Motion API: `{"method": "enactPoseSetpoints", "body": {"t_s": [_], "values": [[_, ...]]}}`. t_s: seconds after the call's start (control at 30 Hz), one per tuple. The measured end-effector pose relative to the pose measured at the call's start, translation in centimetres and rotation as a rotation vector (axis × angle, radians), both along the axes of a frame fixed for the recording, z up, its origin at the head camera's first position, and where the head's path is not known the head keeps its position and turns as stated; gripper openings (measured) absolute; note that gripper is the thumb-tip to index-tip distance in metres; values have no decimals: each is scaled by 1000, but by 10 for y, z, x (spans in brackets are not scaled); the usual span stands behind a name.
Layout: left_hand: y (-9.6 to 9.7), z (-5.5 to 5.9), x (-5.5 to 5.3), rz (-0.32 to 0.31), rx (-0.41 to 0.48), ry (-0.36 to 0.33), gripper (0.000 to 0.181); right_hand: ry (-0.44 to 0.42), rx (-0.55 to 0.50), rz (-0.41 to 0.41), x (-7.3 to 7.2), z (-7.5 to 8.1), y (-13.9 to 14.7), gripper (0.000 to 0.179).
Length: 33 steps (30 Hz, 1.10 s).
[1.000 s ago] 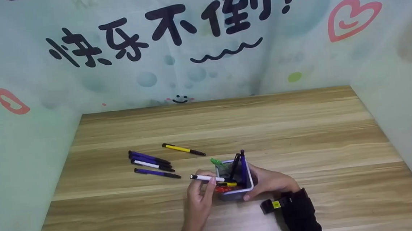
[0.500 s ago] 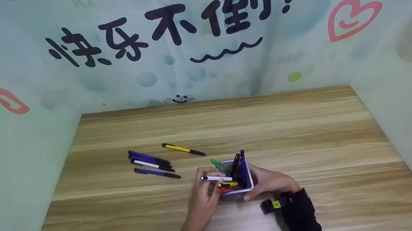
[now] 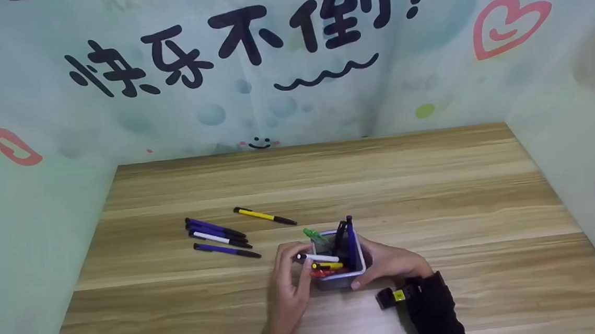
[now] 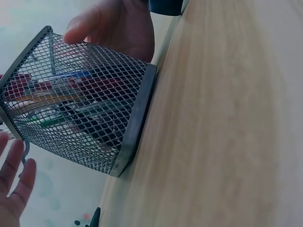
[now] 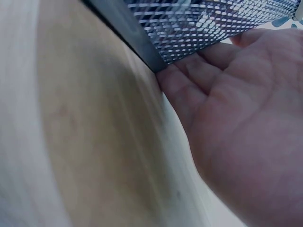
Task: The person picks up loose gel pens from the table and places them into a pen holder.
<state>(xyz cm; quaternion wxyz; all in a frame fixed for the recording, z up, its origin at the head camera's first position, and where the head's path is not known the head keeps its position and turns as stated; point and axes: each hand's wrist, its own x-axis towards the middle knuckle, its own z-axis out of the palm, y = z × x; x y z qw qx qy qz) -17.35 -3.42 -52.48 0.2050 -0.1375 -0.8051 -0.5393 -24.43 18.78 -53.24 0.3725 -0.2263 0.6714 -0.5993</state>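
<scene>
A grey metal-mesh pen holder (image 3: 335, 283) stands on the table, filled with pens. My right hand (image 3: 395, 260) grips its right side, thumb at the front corner; in the right wrist view the fingers (image 5: 187, 87) lie against the mesh near the base. At the left rim is my left hand (image 3: 289, 288), its fingers parted around the end of a white pen (image 3: 320, 258) that leans into the holder. The left wrist view shows these left fingers (image 4: 21, 182) loosely extended beside the rim. Also inside are a yellow pen (image 3: 328, 265), a blue pen (image 3: 352, 244) and a green pen (image 3: 315, 235).
On the table to the left lie several blue pens (image 3: 225, 249) and a white pen (image 3: 213, 237). A yellow pen (image 3: 264, 215) lies farther back. A printed backdrop (image 3: 252, 112) rises behind the table and along both sides.
The white pen has slid rightward into the holder, and my left fingers have let go of it and drawn back slightly. My right hand has stayed on the holder.
</scene>
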Motion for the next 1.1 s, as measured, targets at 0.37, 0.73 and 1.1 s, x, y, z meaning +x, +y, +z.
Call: {"method": "enactPoseSetpoints", "body": {"t_s": [0.37, 0.73, 1.1], "values": [[0, -2, 0, 3, -31, 57, 30, 4, -14, 10, 0, 0, 0, 104], [-9, -5, -4, 57, -38, 126, 34, 35, 11, 6, -1, 0, 0, 108], [-72, -10, -25, 562, -118, 44, 40, 5, 19, -1, -1, -1, 1, 108]]}}
